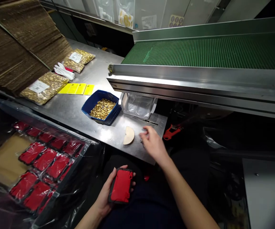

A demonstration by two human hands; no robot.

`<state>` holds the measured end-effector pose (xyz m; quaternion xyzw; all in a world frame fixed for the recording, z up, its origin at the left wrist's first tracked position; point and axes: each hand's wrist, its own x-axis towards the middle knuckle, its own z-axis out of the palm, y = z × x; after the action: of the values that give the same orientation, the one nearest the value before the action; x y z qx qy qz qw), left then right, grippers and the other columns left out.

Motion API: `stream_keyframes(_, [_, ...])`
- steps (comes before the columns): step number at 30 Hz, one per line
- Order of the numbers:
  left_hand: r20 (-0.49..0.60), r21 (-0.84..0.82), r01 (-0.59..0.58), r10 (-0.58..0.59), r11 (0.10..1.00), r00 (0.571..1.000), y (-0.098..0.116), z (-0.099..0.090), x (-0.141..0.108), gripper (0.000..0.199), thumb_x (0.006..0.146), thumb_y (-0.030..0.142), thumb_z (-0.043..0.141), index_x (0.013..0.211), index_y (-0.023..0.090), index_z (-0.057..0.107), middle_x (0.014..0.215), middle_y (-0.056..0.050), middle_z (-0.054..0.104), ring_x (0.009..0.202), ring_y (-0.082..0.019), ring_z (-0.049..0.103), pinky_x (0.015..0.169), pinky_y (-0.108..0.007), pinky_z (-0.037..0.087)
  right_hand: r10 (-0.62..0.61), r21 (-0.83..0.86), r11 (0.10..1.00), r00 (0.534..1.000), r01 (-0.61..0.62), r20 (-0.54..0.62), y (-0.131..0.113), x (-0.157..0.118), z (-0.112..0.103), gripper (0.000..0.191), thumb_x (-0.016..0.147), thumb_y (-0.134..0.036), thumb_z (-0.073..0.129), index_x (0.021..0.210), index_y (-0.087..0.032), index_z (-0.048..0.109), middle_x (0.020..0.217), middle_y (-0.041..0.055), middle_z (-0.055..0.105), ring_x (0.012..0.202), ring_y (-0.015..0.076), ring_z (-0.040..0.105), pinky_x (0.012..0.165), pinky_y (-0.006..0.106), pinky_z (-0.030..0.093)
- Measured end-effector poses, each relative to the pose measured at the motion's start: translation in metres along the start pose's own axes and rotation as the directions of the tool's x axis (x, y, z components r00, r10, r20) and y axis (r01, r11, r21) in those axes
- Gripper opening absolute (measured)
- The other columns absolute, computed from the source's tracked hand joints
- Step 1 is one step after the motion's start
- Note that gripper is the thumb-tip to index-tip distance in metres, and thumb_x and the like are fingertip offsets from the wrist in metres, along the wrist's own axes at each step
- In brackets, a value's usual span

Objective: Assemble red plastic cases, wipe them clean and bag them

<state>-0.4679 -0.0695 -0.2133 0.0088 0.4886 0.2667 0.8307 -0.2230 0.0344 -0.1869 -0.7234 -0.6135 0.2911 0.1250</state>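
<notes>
"Left hand (104,194) first: what's it doing nearest us?"

"Gripping a red-and-black case (120,187), fingers wrapped round behind it and showing at its right edge, red face up. It's at the near side, just off the metal table (107,135)."

"And the right hand (154,146)?"

"Over the table's near right corner, fingers curled and loosely spread, beside a small dark metallic piece (141,141). Whether they pinch it, I can't tell."

"What's around it?"

"A pale half-disc (129,136) lies to its left; farther left and back, a blue bin (87,109) holds gold-coloured pieces (103,109)."

"So which step is this?"

"Looks like one hand supporting the case while the other handles something small at the table. I'd say the next move calls for a steady left grip and a precise right fingertip hold."
</notes>
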Motion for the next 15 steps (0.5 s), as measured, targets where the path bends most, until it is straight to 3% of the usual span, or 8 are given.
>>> stream_keyframes(3, [-0.008,-0.049,-0.036,0.036,0.998,0.999,0.000,-0.004,-0.004,0.062,0.101,0.045,0.056,0.151,0.013,0.038,0.131,-0.028,0.070,0.098,-0.036,0.077,0.084,-0.047,0.062,0.136,-0.182,0.972,0.987,-0.148,-0.082,0.056,-0.007,-0.025,0.041,0.111,-0.032,0.027,0.137,-0.023,0.057,0.114,0.0113,0.073,0.099,0.0246,0.071,0.080,0.033,0.052])
stream_keyframes(6, [-0.004,-0.076,-0.056,0.056,0.995,0.998,0.000,-0.005,-0.004,0.060,0.102,0.047,0.055,0.150,0.014,0.040,0.132,-0.028,0.069,0.098,-0.036,0.076,0.083,-0.048,0.062,0.195,-0.379,0.899,0.976,-0.218,-0.098,0.112,-0.001,-0.034,0.039,0.103,-0.016,0.041,0.137,-0.017,0.060,0.117,0.0191,0.072,0.105,0.0311,0.070,0.079,0.036,0.052])
stream_keyframes(8, [0.005,-0.082,-0.050,0.051,0.995,0.999,0.000,-0.003,-0.003,0.059,0.102,0.048,0.055,0.148,0.014,0.042,0.131,-0.027,0.070,0.098,-0.036,0.076,0.083,-0.048,0.062,0.157,-0.483,0.859,0.986,-0.166,-0.058,0.138,0.012,-0.027,0.044,0.100,-0.012,0.049,0.144,-0.018,0.056,0.133,0.0200,0.065,0.117,0.0313,0.065,0.084,0.036,0.053])
stream_keyframes(10, [0.010,-0.082,-0.044,0.045,0.996,0.999,-0.001,-0.001,-0.002,0.057,0.102,0.048,0.055,0.147,0.015,0.043,0.129,-0.026,0.071,0.098,-0.036,0.076,0.084,-0.048,0.062,0.099,-0.561,0.824,0.995,-0.081,0.001,0.154,0.028,-0.016,0.043,0.102,-0.019,0.056,0.145,-0.020,0.055,0.142,0.0158,0.059,0.124,0.0295,0.061,0.094,0.041,0.054])
stream_keyframes(13, [0.007,-0.082,-0.059,0.059,0.995,0.998,-0.003,0.002,-0.004,0.054,0.103,0.048,0.052,0.145,0.015,0.045,0.124,-0.025,0.073,0.096,-0.035,0.077,0.082,-0.047,0.062,0.015,-0.639,0.768,0.996,0.045,0.088,0.166,0.048,-0.007,0.038,0.102,-0.035,0.063,0.136,-0.020,0.059,0.142,0.0105,0.059,0.125,0.0283,0.059,0.104,0.051,0.050])
stream_keyframes(15, [-0.004,-0.093,-0.077,0.077,0.993,0.997,-0.005,0.003,-0.006,0.053,0.104,0.048,0.051,0.144,0.015,0.045,0.121,-0.023,0.074,0.095,-0.035,0.077,0.082,-0.047,0.062,-0.037,-0.671,0.731,0.989,0.125,0.144,0.171,0.050,-0.009,0.035,0.101,-0.032,0.063,0.132,-0.017,0.061,0.139,0.0119,0.060,0.125,0.0292,0.059,0.105,0.051,0.048])
